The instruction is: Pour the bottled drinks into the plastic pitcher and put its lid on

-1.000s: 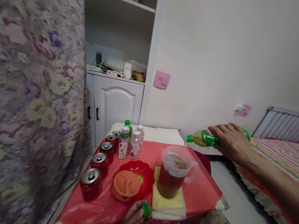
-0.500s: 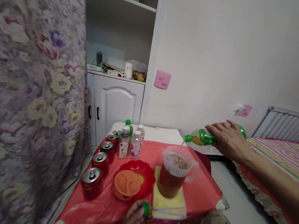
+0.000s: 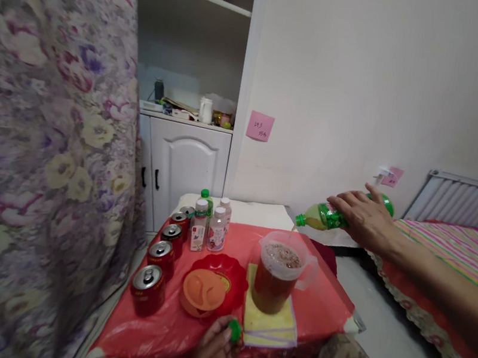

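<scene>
My right hand (image 3: 362, 218) is wrapped round a green plastic drink bottle (image 3: 326, 216), tilted with its mouth low and to the left. A thin stream runs from the bottle into a clear plastic jug (image 3: 276, 282), which holds brown, foamy liquid nearly to the rim. Under the jug lies a folded yellow cloth (image 3: 269, 332). At the table's front edge, my left hand (image 3: 217, 345) pinches a green bottle cap (image 3: 235, 330). Just beyond that hand, an orange divided dish (image 3: 203, 290) sits in a red scalloped plate (image 3: 241, 282).
Several drink cans (image 3: 148, 288) line the left side of the red-covered table (image 3: 167, 343). Small bottles with white caps (image 3: 217, 230) and a green bottle (image 3: 205, 195) stand at the back. A bed (image 3: 458, 256) is on the right, a floral curtain (image 3: 45, 142) on the left.
Liquid keeps running from the tilted bottle into the jug. The right hand and bottle have risen very slightly at the bottom end; the left hand still holds the cap.
</scene>
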Tool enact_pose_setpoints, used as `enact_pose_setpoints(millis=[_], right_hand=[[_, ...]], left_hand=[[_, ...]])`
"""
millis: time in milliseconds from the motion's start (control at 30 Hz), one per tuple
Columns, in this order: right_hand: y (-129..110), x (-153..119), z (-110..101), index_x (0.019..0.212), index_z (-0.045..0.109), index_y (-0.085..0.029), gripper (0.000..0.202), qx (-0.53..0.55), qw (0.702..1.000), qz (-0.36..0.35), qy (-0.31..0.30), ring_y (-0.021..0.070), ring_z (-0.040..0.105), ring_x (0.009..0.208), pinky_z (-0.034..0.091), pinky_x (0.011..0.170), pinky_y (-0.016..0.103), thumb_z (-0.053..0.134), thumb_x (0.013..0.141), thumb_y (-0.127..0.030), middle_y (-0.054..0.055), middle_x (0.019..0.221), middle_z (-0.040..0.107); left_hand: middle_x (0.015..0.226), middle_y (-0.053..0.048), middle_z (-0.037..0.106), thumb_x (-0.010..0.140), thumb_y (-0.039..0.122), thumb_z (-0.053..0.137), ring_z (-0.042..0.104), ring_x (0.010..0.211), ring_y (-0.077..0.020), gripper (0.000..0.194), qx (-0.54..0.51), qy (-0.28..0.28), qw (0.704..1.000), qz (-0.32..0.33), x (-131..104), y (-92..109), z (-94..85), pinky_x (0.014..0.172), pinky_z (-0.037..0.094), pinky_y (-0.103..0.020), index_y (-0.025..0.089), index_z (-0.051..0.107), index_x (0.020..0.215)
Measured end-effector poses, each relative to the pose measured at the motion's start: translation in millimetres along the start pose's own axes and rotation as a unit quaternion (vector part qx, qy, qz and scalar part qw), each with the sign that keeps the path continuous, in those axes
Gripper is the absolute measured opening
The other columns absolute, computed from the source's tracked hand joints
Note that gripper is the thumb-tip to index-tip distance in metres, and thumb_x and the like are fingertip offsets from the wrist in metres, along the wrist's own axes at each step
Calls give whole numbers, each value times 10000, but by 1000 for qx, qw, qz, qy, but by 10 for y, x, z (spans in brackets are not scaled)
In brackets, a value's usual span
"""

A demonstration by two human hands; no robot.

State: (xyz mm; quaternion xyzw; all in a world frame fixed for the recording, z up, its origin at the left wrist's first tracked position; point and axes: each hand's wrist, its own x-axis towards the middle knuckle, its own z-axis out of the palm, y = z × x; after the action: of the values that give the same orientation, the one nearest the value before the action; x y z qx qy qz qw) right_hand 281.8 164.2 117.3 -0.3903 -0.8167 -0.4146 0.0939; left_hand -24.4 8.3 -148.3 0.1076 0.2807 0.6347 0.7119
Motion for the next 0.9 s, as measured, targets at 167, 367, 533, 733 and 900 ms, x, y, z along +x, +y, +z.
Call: enact_pose_setpoints(millis=[167,367,533,733,900], right_hand=[[15,18,-22,1209,567,-239,346,-8,1000,3,-5,274,637,1020,170,1124,576,537,889,-110,74,1147,712],[-7,59,-51,1203,572,-228,371,-13,1000,-5,-5,279,633,1028,157,1122,580,501,880,-61,68,1107,712],[-29,100,-25,1195,583,-245,371,-2,1000,-29,11,256,624,1008,160,1119,575,443,909,-53,65,1077,719],[-50,138,-13,1204,599,-238,425,13,999,-51,4,257,613,1021,139,1127,604,397,908,-9,74,1100,707],[-66,185,-40,1200,597,-232,388,21,998,-57,-1,252,603,1031,131,1127,605,371,952,-37,67,1078,696]], left_hand=[[772,-28,788,510,240,990,688,712,-147,378,5,-1,1000,1,0,-3,15,722,520,-268,186,784,822],[790,-30,783,552,232,966,685,732,-151,347,9,-14,1000,2,14,-19,7,742,515,-275,184,773,837],[814,-32,773,587,204,944,692,750,-156,321,10,-7,1000,5,22,-30,-5,761,521,-282,179,763,851],[826,-31,766,578,209,952,695,760,-160,331,3,-8,1000,7,42,-34,-10,768,532,-281,180,767,850],[822,-27,769,587,195,945,691,758,-154,313,-2,-14,1000,8,16,-27,-1,763,527,-276,181,769,846]])
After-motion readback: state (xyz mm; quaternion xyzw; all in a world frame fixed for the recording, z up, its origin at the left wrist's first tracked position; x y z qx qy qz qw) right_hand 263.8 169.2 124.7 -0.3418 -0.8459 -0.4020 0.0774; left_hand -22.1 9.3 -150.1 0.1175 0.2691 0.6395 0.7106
